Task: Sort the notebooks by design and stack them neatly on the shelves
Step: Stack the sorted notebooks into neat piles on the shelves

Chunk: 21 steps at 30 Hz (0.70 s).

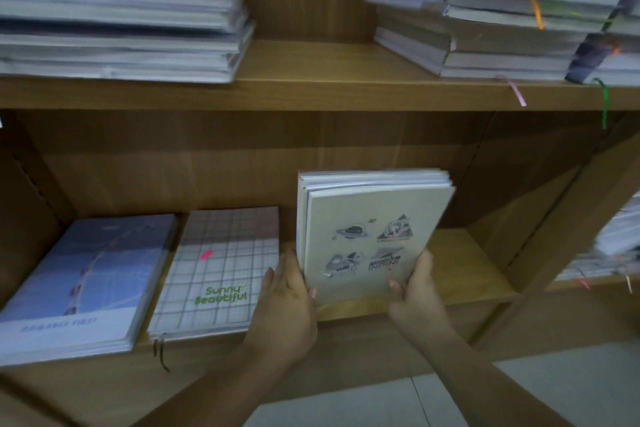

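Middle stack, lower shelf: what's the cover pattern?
Middle stack: checked grid lines on white, green lettering, small pink mark. Head view.

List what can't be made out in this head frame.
Head view only:
1. Left upper stack and right upper stack: cover designs hidden; only blurred page edges face the camera.
2. Held stack: covers behind the front one hidden by it; bottom corners covered by left hand and right hand.
3. Blue stack: title blurred, corner cut by left frame edge.
4. Far-right stack: blurred, cut by right edge.
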Motion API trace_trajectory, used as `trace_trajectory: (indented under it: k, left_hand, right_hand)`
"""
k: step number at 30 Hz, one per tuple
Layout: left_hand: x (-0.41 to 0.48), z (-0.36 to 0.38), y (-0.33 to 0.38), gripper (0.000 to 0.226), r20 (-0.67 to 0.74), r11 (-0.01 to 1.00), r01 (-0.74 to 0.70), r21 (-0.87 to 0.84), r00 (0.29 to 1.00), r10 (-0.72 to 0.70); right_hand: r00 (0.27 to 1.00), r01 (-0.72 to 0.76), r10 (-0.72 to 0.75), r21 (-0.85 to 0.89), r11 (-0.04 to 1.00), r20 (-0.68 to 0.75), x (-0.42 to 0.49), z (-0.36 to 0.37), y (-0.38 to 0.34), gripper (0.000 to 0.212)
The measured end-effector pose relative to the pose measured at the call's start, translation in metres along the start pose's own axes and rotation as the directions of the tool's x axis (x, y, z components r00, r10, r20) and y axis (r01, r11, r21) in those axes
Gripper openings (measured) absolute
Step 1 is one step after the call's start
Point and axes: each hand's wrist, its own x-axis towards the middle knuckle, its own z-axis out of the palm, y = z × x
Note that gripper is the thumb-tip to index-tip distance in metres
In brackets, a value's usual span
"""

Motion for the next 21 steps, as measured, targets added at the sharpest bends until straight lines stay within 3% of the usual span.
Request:
trace_trajectory:
  k: [5,9,14,17,21]
  left_hand:
    - [0.001,0.005,-0.012,0.07,0.053,1.0,-0.011,0.023,0.999,0.01]
    - [0.001,0.0,-0.013,0.064,0.014,0.998,-0.054,0.016,0.998,0.054]
    - [-0.005,0.0,0.002,0.064,0.025,0.999,0.035,0.012,0.999,-0.035]
    - [-0.004,-0.006,0.0,0.066,0.019,0.996,-0.06,0.073,0.998,0.059]
    - [-0.006,-0.026,0.014,0.054,0.037,0.981,-0.181,0.063,0.983,0.179]
  right_hand:
    - [1.0,-0.006,0.006,0.017,1.0,0.024,-0.002,-0.002,-0.001,0.063]
    - [1.0,0.006,-0.006,-0.022,1.0,0.015,-0.004,-0.003,0.001,0.061]
    - [1.0,-0.013,0.015,-0.082,0.997,0.023,-0.004,-0.003,0.001,0.057]
    - [1.0,0.019,-0.018,-0.087,0.996,0.012,-0.003,-0.007,-0.003,0.053]
    - [0.996,0.061,-0.057,-0.053,0.997,0.07,0.002,-0.026,-0.008,0.063]
